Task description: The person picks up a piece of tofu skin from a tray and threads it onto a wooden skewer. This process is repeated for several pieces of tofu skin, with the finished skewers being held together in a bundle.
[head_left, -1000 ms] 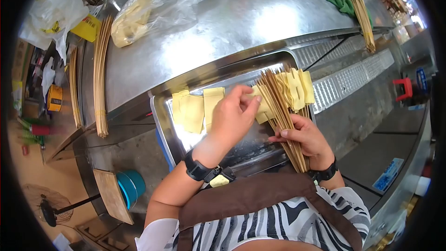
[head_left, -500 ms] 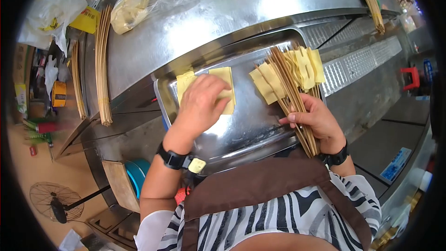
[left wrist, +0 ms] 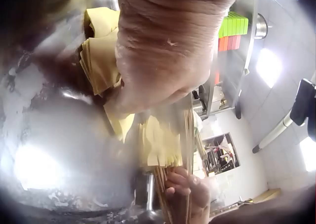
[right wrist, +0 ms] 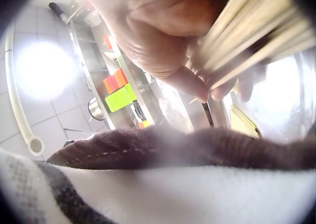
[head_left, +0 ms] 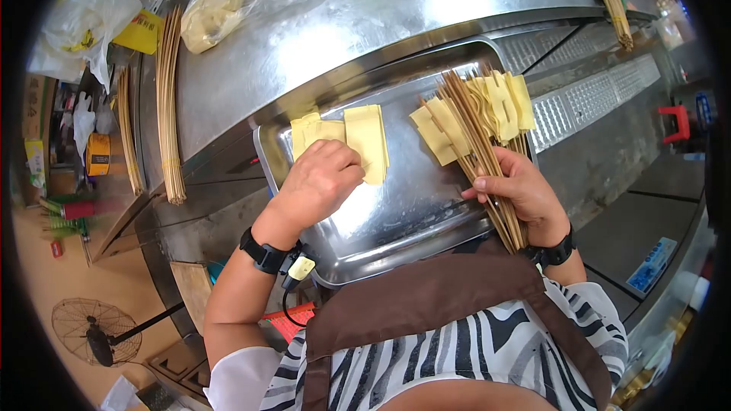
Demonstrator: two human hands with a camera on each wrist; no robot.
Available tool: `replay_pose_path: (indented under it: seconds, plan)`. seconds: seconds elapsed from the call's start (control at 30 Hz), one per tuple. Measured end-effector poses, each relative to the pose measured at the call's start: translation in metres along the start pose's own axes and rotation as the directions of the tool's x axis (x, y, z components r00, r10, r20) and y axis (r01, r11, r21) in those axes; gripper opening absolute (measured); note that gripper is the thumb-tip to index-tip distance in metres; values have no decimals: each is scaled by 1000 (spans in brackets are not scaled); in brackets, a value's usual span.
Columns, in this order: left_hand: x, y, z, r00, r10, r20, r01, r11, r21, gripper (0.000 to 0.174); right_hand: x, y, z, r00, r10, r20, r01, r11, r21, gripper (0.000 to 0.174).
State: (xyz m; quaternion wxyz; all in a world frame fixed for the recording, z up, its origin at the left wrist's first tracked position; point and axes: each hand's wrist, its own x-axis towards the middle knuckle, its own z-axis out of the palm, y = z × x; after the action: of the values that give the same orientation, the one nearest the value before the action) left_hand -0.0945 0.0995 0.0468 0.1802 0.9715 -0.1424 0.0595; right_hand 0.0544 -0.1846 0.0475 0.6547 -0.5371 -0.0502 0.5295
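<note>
My right hand [head_left: 525, 190] grips a bundle of bamboo skewers [head_left: 474, 148], which slants across the right side of a metal tray [head_left: 426, 217]. Folded yellow tofu-skin sheets [head_left: 502, 106] are threaded on skewers at the bundle's far right, and a flat yellow piece [head_left: 442, 133] sits on skewers at its left. Over the tray's left part, my left hand [head_left: 320, 183] has its fingers curled at the near edge of two piles of tofu-skin sheets [head_left: 367, 141]. In the left wrist view its fingertips pinch a sheet's corner [left wrist: 120, 127]; the hand hides part of the piles.
A steel counter [head_left: 365, 38] runs beyond the tray, with a clear plastic bag [head_left: 221, 11] of yellow sheets on it. Long skewer bundles lie at the left [head_left: 169, 106] and far right [head_left: 609, 0]. A standing fan [head_left: 97, 331] is at lower left.
My left hand has moved left and down from beside the skewers to the sheet piles, and its fingers have curled in. The right hand keeps its grip on the skewers.
</note>
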Motion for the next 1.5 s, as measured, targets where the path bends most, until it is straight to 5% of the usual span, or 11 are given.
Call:
replay_pose_path:
  seconds: [0.33,0.4,0.43,0.5,0.57,0.63,0.97,1.03,1.27,1.5]
  plan:
    - [8,2,-3,959,-245,-145,185,923,-336,8,3,2,-3,1000,-1,18,1,1000,-26,16]
    - [8,10,-1,762,-647,17,501,573,-648,16,3,1,-3,1000,-1,19,1,1000,-23,16]
    - [12,11,2,762,-647,14,500,574,-649,16,3,1,-3,1000,1,18,-1,1000,-28,16]
    - [21,6,11,655,-755,8,171,138,-975,25,3,1,-3,1000,2,21,-1,999,-36,16]
    - [28,5,12,640,-767,43,165,82,-983,27,4,2,-5,1000,16,23,-14,998,-54,16]
    - [41,16,4,627,-747,223,16,-273,-962,23,2,2,-3,1000,11,17,-10,999,-40,16]
    - [52,27,18,624,-748,227,65,-240,-969,23,2,1,-1,1000,17,-7,-17,999,-42,17]
    - [59,31,17,550,-808,212,54,-219,-974,24,2,0,-1,1000,19,0,-19,999,-43,17]
    - [73,29,25,606,-775,178,-11,-233,-973,22,2,2,-2,1000,14,7,-14,1000,-22,18]
    - [79,27,18,564,-815,135,73,-114,-991,18,2,1,0,1000,21,19,-20,1000,-23,20]
